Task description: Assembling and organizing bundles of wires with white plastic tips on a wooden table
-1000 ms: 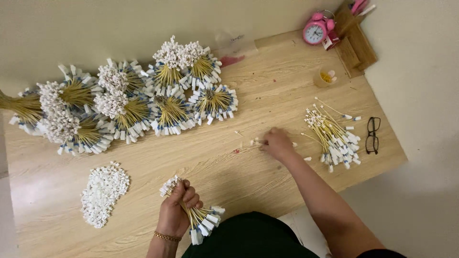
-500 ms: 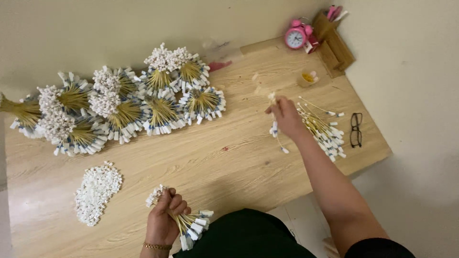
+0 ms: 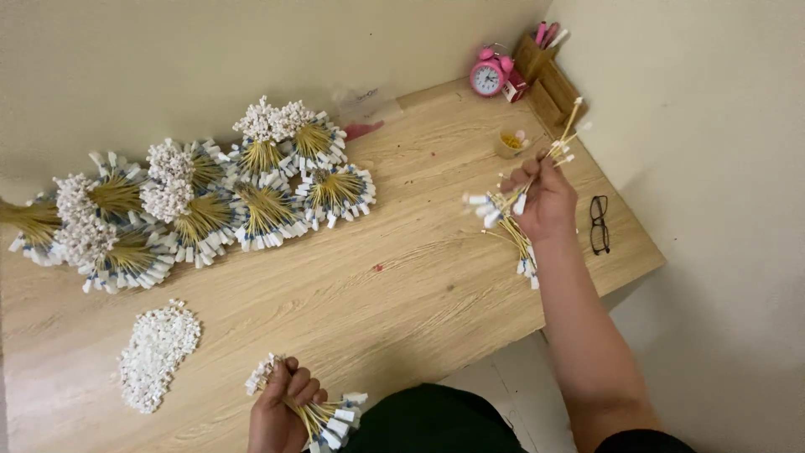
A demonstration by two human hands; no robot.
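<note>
Left hand [image 3: 283,411] is fisted tight round a bunch of sticks [image 3: 323,417] at the near table [image 3: 419,285] edge. Right hand [image 3: 545,200] is lifted, fingers clamped on a few loose sticks [image 3: 563,143] above the smaller pile [image 3: 518,247]. Finished bundles [image 3: 210,201] sit far left.

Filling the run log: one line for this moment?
left hand: grips stick bundle | right hand: raised, holds loose sticks | table: finished bundles

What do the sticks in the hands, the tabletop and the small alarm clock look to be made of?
Sticks in the right hand and left hand: thin yellowish stems, likely bamboo or wood, with white tips that may be paper or foam; too small to tell. Tabletop: pale wood grain with a smooth matte finish, possibly laminate. Alarm clock: glossy pink shell, plastic or painted metal.
</note>
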